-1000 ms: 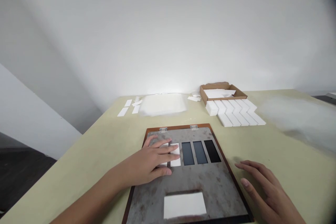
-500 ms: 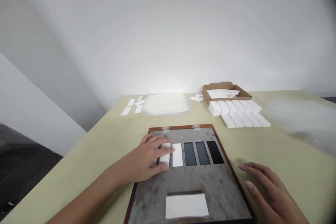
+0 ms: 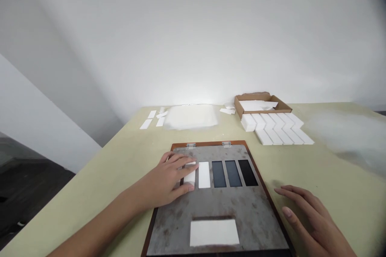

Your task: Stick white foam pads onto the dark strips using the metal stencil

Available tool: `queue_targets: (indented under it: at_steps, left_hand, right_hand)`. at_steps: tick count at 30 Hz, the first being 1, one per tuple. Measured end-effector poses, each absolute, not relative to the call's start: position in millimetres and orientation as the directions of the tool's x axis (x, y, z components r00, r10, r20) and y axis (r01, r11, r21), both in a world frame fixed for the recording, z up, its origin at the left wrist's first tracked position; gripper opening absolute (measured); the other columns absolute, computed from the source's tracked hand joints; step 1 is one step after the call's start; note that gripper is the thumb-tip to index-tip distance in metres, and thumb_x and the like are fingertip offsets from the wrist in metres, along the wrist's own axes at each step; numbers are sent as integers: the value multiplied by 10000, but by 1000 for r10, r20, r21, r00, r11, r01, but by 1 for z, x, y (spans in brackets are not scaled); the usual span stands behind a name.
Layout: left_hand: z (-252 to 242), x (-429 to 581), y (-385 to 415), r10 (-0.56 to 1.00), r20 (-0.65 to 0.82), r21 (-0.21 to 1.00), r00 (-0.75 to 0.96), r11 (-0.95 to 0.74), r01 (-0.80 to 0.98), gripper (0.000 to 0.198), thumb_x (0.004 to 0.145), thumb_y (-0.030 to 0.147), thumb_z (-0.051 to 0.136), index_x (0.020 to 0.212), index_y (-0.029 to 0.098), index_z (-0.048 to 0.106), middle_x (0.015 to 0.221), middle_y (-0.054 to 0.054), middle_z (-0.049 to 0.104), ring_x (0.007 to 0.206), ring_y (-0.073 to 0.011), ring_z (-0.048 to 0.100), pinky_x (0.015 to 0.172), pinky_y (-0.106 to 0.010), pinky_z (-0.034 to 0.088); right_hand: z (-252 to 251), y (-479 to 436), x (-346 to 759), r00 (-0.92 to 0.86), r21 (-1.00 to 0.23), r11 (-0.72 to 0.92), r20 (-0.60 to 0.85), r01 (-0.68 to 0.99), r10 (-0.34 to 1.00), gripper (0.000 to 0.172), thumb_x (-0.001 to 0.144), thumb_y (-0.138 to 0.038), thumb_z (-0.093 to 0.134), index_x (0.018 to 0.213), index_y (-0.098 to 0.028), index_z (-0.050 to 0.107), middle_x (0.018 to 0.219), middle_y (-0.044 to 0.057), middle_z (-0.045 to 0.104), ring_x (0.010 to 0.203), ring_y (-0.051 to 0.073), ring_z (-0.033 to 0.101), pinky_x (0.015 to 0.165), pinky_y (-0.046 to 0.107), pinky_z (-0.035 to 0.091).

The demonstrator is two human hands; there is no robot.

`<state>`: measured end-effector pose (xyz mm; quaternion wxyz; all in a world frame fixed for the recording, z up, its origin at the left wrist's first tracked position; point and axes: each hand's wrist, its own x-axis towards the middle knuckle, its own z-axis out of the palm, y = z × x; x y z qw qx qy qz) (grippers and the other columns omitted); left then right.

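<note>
A rusty grey metal plate in a brown frame lies on the table before me. It has a row of narrow slots and one wide slot near me filled with white. My left hand rests on the plate's left part, fingers stretched over a white block in the leftmost slot. A second white block fills the slot beside it. Three dark slots lie to the right. My right hand lies flat on the table by the plate's right edge, fingers spread, holding nothing.
Rows of white blocks lie at the back right, in front of a shallow cardboard box. A white sheet and a few white strips lie at the back. The table's left edge drops to a dark floor.
My left hand's fingers have slid left off the second white block, which now shows whole. My right hand has barely moved.
</note>
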<state>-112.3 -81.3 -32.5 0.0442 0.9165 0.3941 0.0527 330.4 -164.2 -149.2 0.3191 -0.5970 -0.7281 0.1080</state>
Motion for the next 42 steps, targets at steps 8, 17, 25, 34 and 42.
queue_targets:
  at_steps: [8,17,25,34,42]
  left_hand:
    - [-37,-119,-86,759,109,100,641,-650,753,537,1096,535,541,1590,327,515,1540,-64,621,1409,-312,558,1207,-473,343]
    - [-38,-122,-88,763,117,76,636,-645,760,493,1100,503,547,1561,326,547,1572,-52,595,1418,-314,556,1192,-481,345]
    - [-38,-134,-109,707,93,14,701,-705,709,519,1118,478,536,1623,412,437,1680,35,465,1537,-290,448,1243,-448,306]
    - [-46,-132,-114,694,116,-11,710,-714,700,593,1109,481,553,1665,399,363,1654,12,501,1544,-292,457,1276,-453,329]
    - [-49,-147,-117,747,129,-44,652,-653,756,629,1118,485,533,1691,378,298,1711,-10,412,1546,-297,453,1235,-474,405]
  right_hand:
    - [-151,-163,330,-87,-541,270,339,797,937,382,1049,-515,548,1365,-341,674,1442,66,630,1332,309,614,1092,519,556]
    - [-153,-164,333,-93,-541,269,330,797,940,367,1055,-506,543,1370,-360,660,1449,54,620,1334,302,608,1094,523,547]
    - [-154,-165,332,-97,-552,254,298,794,950,376,1062,-509,534,1390,-363,644,1470,56,596,1375,317,570,1154,571,493]
    - [-158,-162,336,-97,-544,252,298,800,950,378,1068,-505,518,1390,-352,644,1491,64,585,1378,326,566,1155,575,494]
    - [-158,-163,339,-98,-526,260,317,810,944,382,1052,-519,535,1384,-372,654,1479,54,601,1357,325,592,1108,542,548]
